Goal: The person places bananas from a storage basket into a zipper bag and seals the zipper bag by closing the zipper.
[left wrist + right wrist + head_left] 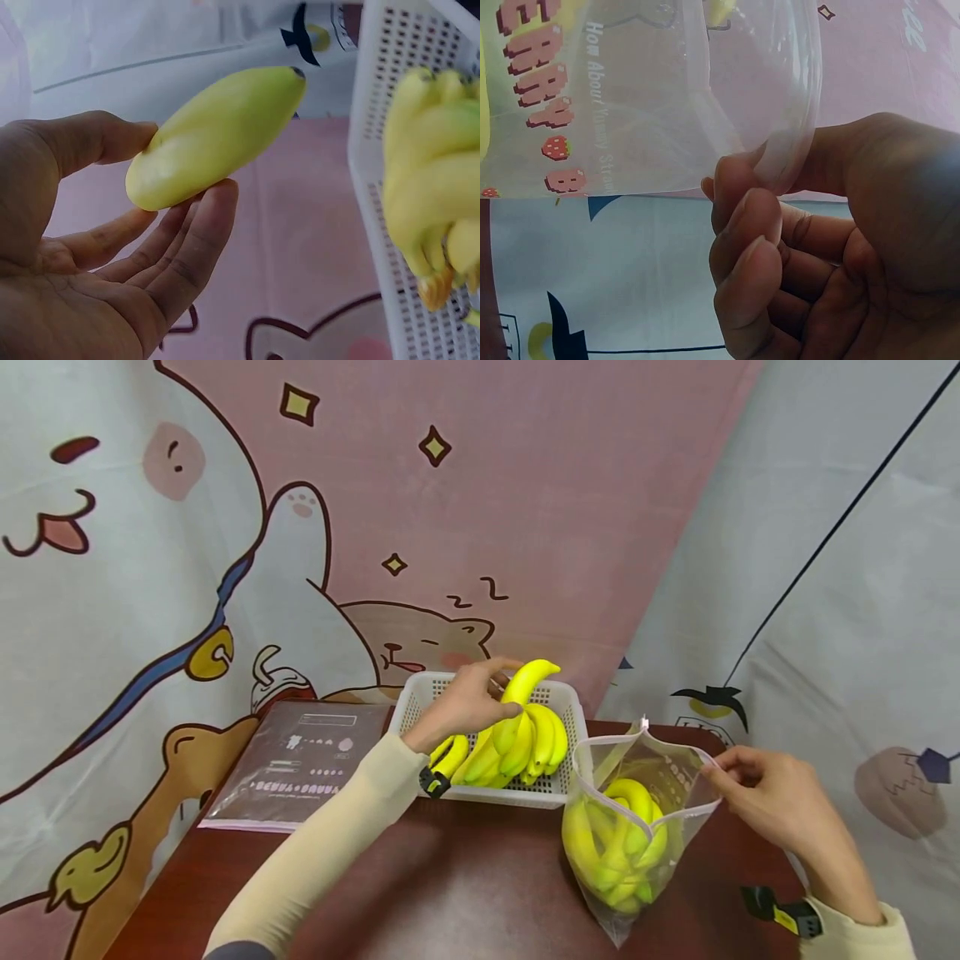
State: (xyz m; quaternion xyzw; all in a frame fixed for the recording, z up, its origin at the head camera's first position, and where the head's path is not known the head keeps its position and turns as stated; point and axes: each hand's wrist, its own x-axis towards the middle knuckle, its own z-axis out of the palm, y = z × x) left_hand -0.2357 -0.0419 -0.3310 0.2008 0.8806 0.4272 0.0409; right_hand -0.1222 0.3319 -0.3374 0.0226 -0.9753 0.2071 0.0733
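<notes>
My left hand [471, 697] pinches a single yellow banana [217, 139] between thumb and fingers, above the white basket. Below it, a bunch of bananas [546, 739] and other bananas lie in the basket [416, 697]. With thumb and fingers my right hand [780, 797] pinches the rim of a clear zip bag [678, 852], whose mouth stands wide apart. Several bananas [615, 860] are inside that bag. In the right wrist view the bag's film [645, 142] shows printed red letters and strawberries.
A flat clear zip bag [300, 768] with a pink edge lies left of the basket on the dark red table [465, 877]. Behind the table hangs a printed cloth [570, 510] with cartoon animals.
</notes>
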